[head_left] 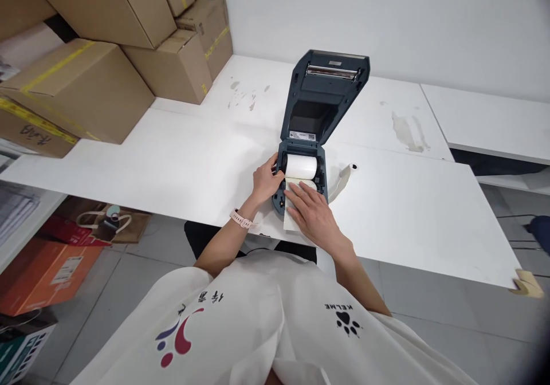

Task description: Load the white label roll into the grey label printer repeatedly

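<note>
A dark grey-blue label printer (325,110) stands on the white table with its lid raised. Inside it lies a roll of white labels (301,167), and a strip of label paper (290,223) comes off the roll toward my body, over the printer's front edge. My left hand (266,180) grips the printer's left side wall, thumb at the inner rim beside the roll and fingers on the outside. Flat on the strip rests my right hand (313,210), its fingers stretched out and partly covering the printer's front. What lies beneath the right palm is hidden.
Cardboard boxes (172,67) are stacked at the back left of the table (399,219). A curled strip of paper (342,183) lies right of the printer. The wall rises behind. An orange box (47,273) stands below at left, and brown padding (527,283) covers the right table corner.
</note>
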A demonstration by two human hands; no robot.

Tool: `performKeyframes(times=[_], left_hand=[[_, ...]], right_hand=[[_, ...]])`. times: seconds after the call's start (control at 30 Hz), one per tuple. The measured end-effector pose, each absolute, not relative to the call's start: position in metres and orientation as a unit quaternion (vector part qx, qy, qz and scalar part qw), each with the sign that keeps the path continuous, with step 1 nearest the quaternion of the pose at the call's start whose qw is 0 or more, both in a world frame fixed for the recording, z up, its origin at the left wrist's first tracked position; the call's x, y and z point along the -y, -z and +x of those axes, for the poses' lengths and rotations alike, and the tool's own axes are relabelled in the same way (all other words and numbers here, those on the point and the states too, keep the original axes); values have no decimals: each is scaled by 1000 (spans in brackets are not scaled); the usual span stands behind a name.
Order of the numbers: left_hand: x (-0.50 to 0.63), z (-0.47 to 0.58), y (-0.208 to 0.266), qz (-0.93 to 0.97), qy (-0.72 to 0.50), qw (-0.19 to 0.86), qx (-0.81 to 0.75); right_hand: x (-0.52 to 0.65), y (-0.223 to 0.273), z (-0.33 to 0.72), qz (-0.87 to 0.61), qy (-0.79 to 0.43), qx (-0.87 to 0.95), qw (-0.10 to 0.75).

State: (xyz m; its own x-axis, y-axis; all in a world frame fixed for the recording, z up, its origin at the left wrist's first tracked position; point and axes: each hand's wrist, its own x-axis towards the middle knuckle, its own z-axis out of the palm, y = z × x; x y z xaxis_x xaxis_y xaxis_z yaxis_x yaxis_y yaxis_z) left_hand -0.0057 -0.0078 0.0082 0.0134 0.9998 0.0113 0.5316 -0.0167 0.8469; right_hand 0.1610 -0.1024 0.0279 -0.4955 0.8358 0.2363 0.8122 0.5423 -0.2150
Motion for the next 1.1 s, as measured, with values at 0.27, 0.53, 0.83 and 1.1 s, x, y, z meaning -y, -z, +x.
performKeyframes(times=[0.27, 0.53, 0.83, 1.1], left_hand=[[6, -6, -4, 609, -365, 370, -599], [47, -5, -1, 538, -428, 538, -488], [93, -10, -5, 496, -391, 585, -509], [89, -13, -8, 504, -381, 579, -515]], right_hand=[[104, -29, 158, -486, -41, 858, 159], [105, -25, 162, -474, -89, 848, 218], [-29, -107, 205, -491, -61, 679, 542], [-88, -157, 199, -478, -184, 673, 533]])
